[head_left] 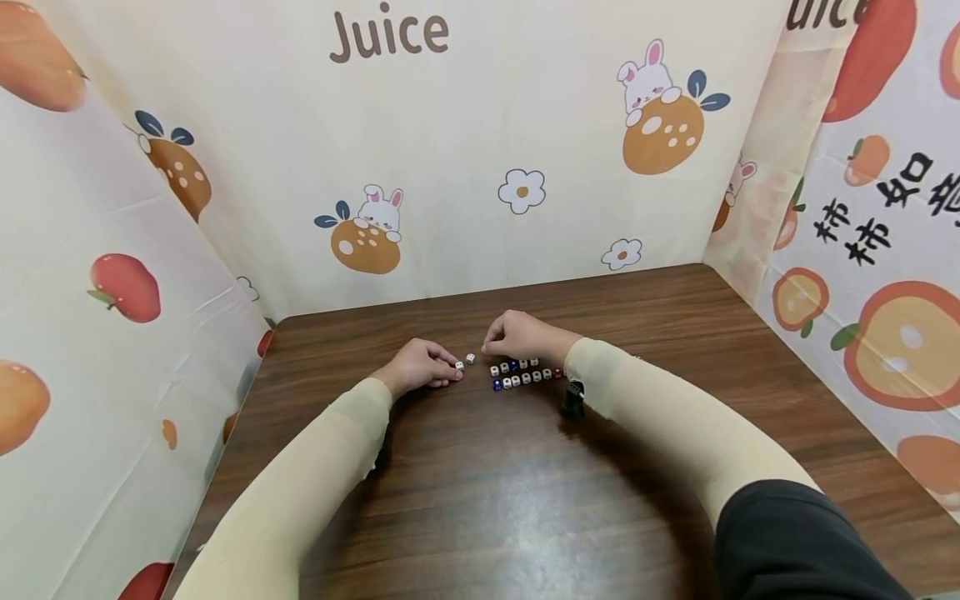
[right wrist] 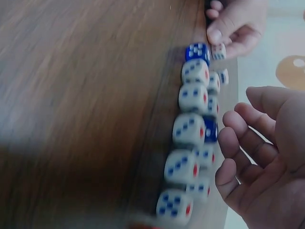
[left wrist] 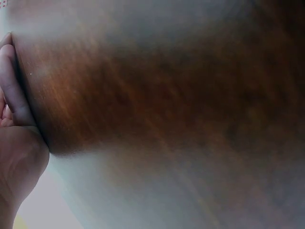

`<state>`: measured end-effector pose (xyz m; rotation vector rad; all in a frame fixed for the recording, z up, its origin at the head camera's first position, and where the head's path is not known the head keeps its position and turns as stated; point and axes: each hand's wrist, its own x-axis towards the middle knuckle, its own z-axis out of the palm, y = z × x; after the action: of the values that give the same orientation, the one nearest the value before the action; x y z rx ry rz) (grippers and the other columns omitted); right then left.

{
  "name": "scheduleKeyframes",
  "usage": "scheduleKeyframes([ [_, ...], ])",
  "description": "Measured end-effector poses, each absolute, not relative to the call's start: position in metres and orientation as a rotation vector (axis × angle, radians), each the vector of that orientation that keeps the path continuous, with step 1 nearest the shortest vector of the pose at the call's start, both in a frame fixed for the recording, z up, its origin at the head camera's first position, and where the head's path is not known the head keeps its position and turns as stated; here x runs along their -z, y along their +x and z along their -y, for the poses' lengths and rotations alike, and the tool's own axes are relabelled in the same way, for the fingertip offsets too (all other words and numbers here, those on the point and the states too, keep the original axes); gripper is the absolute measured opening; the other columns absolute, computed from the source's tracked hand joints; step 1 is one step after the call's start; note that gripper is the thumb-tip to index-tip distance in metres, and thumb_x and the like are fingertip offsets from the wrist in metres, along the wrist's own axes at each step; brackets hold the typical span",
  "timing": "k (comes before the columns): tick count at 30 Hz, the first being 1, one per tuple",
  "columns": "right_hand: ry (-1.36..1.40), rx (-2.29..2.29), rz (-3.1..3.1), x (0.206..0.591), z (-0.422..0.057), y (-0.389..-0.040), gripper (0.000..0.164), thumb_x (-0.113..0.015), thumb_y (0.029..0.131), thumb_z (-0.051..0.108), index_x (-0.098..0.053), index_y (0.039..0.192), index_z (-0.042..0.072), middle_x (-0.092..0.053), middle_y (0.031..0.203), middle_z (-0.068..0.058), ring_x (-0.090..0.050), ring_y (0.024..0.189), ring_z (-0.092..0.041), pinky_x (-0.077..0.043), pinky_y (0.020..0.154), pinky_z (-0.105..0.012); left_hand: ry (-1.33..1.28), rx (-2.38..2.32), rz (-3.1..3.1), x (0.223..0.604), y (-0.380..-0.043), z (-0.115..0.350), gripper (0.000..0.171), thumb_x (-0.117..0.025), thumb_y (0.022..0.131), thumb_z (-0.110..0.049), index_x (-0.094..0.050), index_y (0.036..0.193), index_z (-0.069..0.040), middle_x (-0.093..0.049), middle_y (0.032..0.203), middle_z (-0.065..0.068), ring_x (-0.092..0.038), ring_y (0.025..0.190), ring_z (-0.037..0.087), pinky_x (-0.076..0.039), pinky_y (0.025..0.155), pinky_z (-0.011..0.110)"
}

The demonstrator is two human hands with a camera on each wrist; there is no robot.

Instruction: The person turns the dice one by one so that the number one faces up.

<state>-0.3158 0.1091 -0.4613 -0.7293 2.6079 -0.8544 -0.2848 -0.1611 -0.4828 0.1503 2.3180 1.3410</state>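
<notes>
My left hand [head_left: 422,365] pinches a white die [right wrist: 218,51] between thumb and fingers, left of two rows of dice. A loose white die [head_left: 470,358] lies on the table between my hands. My right hand [head_left: 517,335] hovers just behind the back row; in the right wrist view its fingers [right wrist: 230,140] are loosely bent and hold nothing. The front row has a blue die [head_left: 497,385] at its left end, several white dice [right wrist: 188,130] and a red die [head_left: 557,373] at the right. Another blue die [right wrist: 210,130] sits amid white ones in the back row.
The dice stand on a dark wooden table [head_left: 465,483]. A printed cloth [head_left: 480,125] with fruit and rabbits hangs behind the table and along both sides. A small black device [head_left: 573,400] sits under my right wrist. The left wrist view shows mostly blurred tabletop [left wrist: 143,105].
</notes>
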Motion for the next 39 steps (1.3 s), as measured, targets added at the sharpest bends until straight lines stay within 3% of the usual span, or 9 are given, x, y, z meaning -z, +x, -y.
scheduleKeyframes([
  [9, -0.710, 0.794, -2.680, 0.471, -0.088, -0.317, 0.021, -0.080, 0.107, 0.032, -0.092, 0.099, 0.018, -0.087, 0.096, 0.005, -0.071, 0.081, -0.009, -0.059, 0.079, -0.028, 0.147, -1.348, -2.308, 0.478, -0.282, 0.160, 0.026, -0.094, 0.095, -0.013, -0.085, 0.116, -0.001, -0.084, 0.094, 0.003, -0.071, 0.072, 0.004, -0.063, 0.067, 0.019],
  [16, -0.689, 0.747, -2.724, 0.469, -0.081, -0.311, 0.020, -0.084, 0.106, 0.036, -0.094, 0.102, 0.019, -0.089, 0.103, 0.005, -0.076, 0.091, -0.009, -0.063, 0.090, -0.032, 0.142, -1.334, -2.316, 0.480, -0.285, 0.159, 0.023, -0.095, 0.095, -0.014, -0.086, 0.113, -0.004, -0.083, 0.092, 0.001, -0.071, 0.072, 0.005, -0.064, 0.067, 0.020],
  [23, -0.720, 0.732, -2.706, 0.468, -0.084, -0.312, 0.017, -0.085, 0.105, 0.033, -0.094, 0.102, 0.019, -0.089, 0.102, 0.005, -0.076, 0.091, -0.010, -0.063, 0.088, -0.032, 0.143, -1.334, -2.313, 0.482, -0.285, 0.160, 0.022, -0.095, 0.095, -0.013, -0.086, 0.113, -0.004, -0.084, 0.093, 0.001, -0.072, 0.073, 0.005, -0.064, 0.067, 0.020],
  [32, -0.757, 0.719, -2.671, 0.472, -0.088, -0.316, 0.015, -0.084, 0.106, 0.028, -0.093, 0.111, 0.018, -0.089, 0.109, 0.003, -0.080, 0.105, -0.011, -0.065, 0.100, -0.035, 0.148, -1.337, -2.308, 0.481, -0.284, 0.161, 0.024, -0.094, 0.095, -0.013, -0.085, 0.115, -0.002, -0.083, 0.093, 0.002, -0.071, 0.072, 0.004, -0.063, 0.067, 0.020],
  [39, -0.706, 0.773, -2.703, 0.472, -0.080, -0.312, 0.022, -0.081, 0.108, 0.036, -0.093, 0.106, 0.019, -0.089, 0.106, 0.004, -0.078, 0.097, -0.011, -0.064, 0.091, -0.033, 0.138, -1.340, -2.306, 0.481, -0.285, 0.160, 0.022, -0.095, 0.094, -0.012, -0.086, 0.113, -0.003, -0.083, 0.092, 0.001, -0.072, 0.072, 0.005, -0.064, 0.067, 0.020],
])
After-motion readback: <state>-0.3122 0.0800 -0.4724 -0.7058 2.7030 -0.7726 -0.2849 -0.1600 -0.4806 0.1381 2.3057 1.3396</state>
